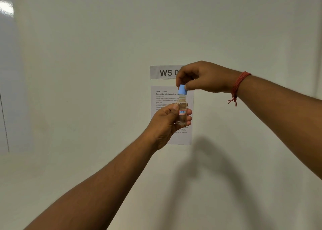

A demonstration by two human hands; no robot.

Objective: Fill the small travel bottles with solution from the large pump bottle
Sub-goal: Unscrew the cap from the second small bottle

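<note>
A small clear travel bottle (182, 106) with a red-and-blue label is held upright in front of the wall by my left hand (165, 123), whose fingers wrap its lower half. My right hand (202, 77) comes from above and pinches the bottle's blue cap (182, 89) between thumb and fingers. The cap sits tilted at the bottle's neck; whether it is screwed on or lifted off I cannot tell. The large pump bottle is out of sight.
A white wall fills the view. A paper sign reading "WS 0" (163, 72) and a printed task sheet (161, 97) are stuck to it behind the hands. A red thread band (239, 83) circles my right wrist. Arm shadows fall on the wall below.
</note>
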